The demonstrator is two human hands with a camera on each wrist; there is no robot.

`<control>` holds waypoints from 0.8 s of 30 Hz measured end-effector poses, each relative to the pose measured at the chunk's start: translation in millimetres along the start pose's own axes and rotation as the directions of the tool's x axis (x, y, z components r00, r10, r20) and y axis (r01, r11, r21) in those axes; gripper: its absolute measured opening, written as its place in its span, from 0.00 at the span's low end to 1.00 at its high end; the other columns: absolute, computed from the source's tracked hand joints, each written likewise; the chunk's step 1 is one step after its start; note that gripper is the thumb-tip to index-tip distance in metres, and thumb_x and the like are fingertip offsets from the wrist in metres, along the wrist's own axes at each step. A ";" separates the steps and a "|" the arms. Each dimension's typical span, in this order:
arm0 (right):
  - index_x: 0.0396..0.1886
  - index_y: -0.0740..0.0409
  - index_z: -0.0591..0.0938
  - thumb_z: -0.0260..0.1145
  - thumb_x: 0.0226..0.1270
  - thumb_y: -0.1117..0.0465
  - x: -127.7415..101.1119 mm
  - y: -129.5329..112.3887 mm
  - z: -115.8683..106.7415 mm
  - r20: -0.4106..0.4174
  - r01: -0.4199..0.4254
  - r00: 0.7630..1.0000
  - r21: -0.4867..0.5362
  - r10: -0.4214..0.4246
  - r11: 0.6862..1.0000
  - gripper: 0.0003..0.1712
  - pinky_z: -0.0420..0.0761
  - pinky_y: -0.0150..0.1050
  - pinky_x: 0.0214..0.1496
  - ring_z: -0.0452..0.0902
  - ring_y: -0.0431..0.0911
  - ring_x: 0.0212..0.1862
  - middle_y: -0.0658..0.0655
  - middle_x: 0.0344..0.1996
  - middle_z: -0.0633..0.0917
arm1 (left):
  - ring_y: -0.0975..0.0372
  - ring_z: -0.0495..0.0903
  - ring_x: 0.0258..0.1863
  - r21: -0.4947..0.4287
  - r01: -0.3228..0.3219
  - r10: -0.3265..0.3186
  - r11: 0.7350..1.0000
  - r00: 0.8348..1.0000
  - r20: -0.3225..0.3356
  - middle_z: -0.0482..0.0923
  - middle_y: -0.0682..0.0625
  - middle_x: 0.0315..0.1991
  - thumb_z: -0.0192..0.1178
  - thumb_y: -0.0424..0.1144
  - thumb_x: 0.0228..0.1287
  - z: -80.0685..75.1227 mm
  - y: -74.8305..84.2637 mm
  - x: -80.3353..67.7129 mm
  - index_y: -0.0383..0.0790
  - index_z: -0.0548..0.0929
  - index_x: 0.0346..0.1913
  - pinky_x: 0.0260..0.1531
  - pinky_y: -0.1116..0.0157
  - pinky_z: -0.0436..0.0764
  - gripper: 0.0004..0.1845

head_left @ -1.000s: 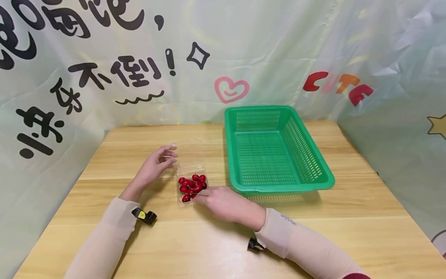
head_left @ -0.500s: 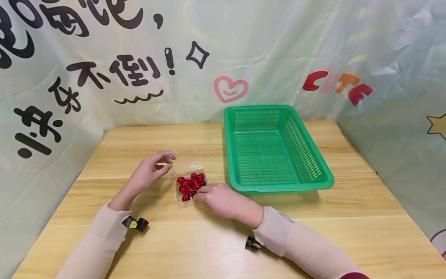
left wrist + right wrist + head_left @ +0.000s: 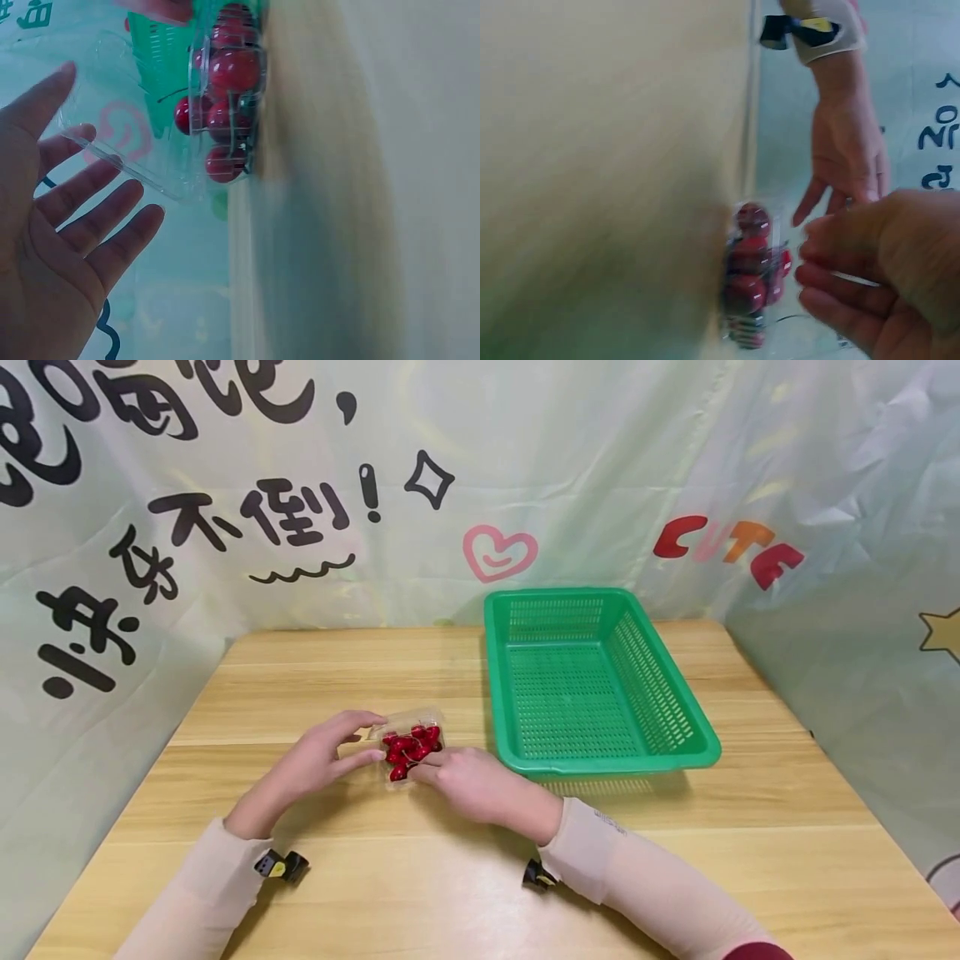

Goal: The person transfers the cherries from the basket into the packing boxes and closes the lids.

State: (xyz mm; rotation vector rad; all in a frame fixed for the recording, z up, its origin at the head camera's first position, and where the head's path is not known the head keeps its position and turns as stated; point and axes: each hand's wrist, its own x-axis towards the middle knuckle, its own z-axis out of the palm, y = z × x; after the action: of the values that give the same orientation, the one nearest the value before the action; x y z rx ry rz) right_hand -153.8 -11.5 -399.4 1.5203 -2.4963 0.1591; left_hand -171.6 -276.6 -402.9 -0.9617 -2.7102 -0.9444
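Observation:
A small clear plastic clamshell box holds red cherries [image 3: 405, 750] with thin stems, on the table left of centre. Its transparent lid [image 3: 150, 161] stands tilted up along the far side. My left hand [image 3: 311, 762] is at the box's left side; in the left wrist view its spread, nearly straight fingers touch the lid's edge. From the right, my right hand [image 3: 480, 785] reaches to the near right corner of the box, fingertips overlapping the cherries in the head view. In the right wrist view its fingers [image 3: 840, 296] are loosely bent beside the box, with nothing between them.
A large green perforated basket [image 3: 570, 768] stands right of the box on the wooden table [image 3: 675, 877]. Behind and at both sides hangs a pale printed curtain [image 3: 585, 485]. Each sleeve carries a black wrist camera [image 3: 281, 865].
The clear lid has swung up from lying back behind the box toward the cherries. My left hand has moved nearer and lower, to the box's left side. The right hand has barely moved.

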 end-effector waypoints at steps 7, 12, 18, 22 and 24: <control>0.53 0.54 0.83 0.63 0.69 0.59 2.3 -9.4 -13.9 -0.241 0.112 0.966 0.078 -0.091 0.991 0.14 0.75 0.34 0.58 0.79 0.43 0.54 0.50 0.49 0.84 | 0.53 0.74 0.60 0.044 -0.034 0.034 0.998 0.999 0.003 0.75 0.50 0.60 0.61 0.44 0.69 4.3 2.5 -7.9 0.47 0.77 0.62 0.55 0.50 0.75 0.20; 0.59 0.56 0.80 0.61 0.71 0.57 7.3 -13.7 -7.0 -0.207 0.082 0.975 0.018 -0.077 0.996 0.19 0.67 0.36 0.66 0.75 0.47 0.60 0.53 0.55 0.81 | 0.51 0.75 0.58 0.156 -0.119 0.123 0.981 0.992 -0.014 0.77 0.46 0.57 0.67 0.41 0.63 9.7 4.9 -13.9 0.42 0.80 0.57 0.57 0.49 0.73 0.20; 0.64 0.57 0.76 0.62 0.71 0.54 10.2 -12.1 3.6 -0.052 0.010 0.999 -0.050 -0.013 0.999 0.25 0.65 0.42 0.68 0.71 0.49 0.65 0.55 0.62 0.77 | 0.51 0.78 0.54 0.217 -0.152 0.160 0.964 0.987 -0.023 0.78 0.46 0.54 0.72 0.39 0.57 15.7 8.5 -17.7 0.40 0.81 0.53 0.54 0.50 0.76 0.21; 0.65 0.57 0.76 0.60 0.72 0.53 11.0 -9.2 7.7 0.007 0.001 1.000 -0.081 0.000 0.997 0.25 0.66 0.42 0.67 0.70 0.48 0.65 0.55 0.63 0.76 | 0.51 0.81 0.50 0.224 -0.064 0.068 0.973 0.998 -0.011 0.78 0.44 0.53 0.70 0.40 0.60 20.4 16.0 -21.3 0.40 0.82 0.53 0.50 0.51 0.79 0.19; 0.65 0.56 0.76 0.59 0.73 0.53 11.6 -7.9 8.9 0.026 0.003 1.000 -0.082 -0.001 0.997 0.24 0.67 0.41 0.67 0.70 0.48 0.65 0.55 0.63 0.76 | 0.52 0.82 0.47 0.196 0.020 -0.019 0.980 1.000 -0.010 0.79 0.45 0.52 0.68 0.41 0.62 22.2 20.6 -23.8 0.41 0.82 0.53 0.46 0.53 0.81 0.17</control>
State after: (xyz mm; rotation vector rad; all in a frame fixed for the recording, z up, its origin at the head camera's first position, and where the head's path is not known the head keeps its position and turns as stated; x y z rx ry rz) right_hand -153.1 -27.0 -405.4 1.5021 -2.4881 0.0366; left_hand -138.3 -263.6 -417.1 -0.8924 -2.7461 -0.6661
